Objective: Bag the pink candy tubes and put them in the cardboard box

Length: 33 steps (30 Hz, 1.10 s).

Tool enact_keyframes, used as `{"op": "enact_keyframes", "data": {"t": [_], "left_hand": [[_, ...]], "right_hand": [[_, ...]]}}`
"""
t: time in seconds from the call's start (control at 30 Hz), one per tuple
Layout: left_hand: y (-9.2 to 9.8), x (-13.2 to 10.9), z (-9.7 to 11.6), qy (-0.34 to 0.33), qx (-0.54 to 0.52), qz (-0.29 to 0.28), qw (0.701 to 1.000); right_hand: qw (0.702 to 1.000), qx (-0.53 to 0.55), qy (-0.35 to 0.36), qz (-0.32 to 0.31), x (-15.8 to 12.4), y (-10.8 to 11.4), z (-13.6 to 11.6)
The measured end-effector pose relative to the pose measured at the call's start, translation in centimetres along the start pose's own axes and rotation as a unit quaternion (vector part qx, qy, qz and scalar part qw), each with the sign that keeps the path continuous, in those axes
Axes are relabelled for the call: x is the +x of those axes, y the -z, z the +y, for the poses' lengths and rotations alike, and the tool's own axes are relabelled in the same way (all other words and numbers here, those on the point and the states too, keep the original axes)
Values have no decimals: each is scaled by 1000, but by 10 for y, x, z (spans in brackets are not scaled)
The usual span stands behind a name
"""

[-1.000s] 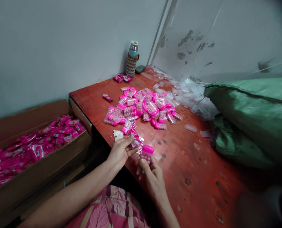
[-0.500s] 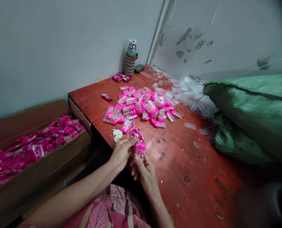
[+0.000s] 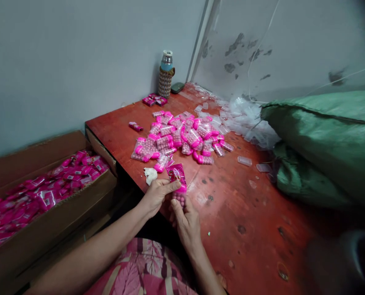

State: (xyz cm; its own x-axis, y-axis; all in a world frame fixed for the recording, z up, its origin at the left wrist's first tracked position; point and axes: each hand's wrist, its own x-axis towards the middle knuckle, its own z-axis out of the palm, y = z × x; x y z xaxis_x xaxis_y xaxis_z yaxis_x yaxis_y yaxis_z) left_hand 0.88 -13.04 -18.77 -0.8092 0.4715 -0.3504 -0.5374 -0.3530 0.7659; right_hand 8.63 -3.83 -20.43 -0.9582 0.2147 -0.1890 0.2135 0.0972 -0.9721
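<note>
Near the table's front edge, my right hand (image 3: 187,225) grips the lower part of a small clear candy box (image 3: 179,199) with a pink cap and pink balls inside. My left hand (image 3: 157,196) pinches a shiny printed magenta wrapper (image 3: 176,172) at the cap end, its thumb lying across the front. The wrapper stands above the cap and partly overlaps it; how far the box goes into it is hidden by my thumb. Just beyond my hands lies a pile of similar filled candy boxes (image 3: 194,138). A crumpled white scrap (image 3: 150,175) rests beside my left hand.
A cardboard carton (image 3: 100,186) of wrapped magenta packs stands left of the red table (image 3: 231,229). Clear empty cases (image 3: 244,160) lie toward the back right, beside a large green sack (image 3: 320,151). A flask (image 3: 165,78) in a knitted cover stands at the back corner.
The crinkled wrapper now stands flatter and wider above the cap. My left thumb has shifted across its front. The view has moved slightly.
</note>
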Motion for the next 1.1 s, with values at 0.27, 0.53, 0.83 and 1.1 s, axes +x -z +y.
{"op": "enact_keyframes", "data": {"t": [0.27, 0.53, 0.83, 1.1], "left_hand": [[4, 2, 8, -26, 133, -12, 991], [-5, -7, 3, 51, 83, -40, 994], [4, -5, 9, -14, -2, 26, 1000], [-6, -18, -9, -6, -6, -6, 1000]], "right_hand": [[981, 174, -48, -76, 7, 5, 0], [970, 219, -58, -86, 9, 7, -2], [960, 280, -1, -7, 4, 11, 1], [955, 288, 14, 66, 12, 2, -2]]}}
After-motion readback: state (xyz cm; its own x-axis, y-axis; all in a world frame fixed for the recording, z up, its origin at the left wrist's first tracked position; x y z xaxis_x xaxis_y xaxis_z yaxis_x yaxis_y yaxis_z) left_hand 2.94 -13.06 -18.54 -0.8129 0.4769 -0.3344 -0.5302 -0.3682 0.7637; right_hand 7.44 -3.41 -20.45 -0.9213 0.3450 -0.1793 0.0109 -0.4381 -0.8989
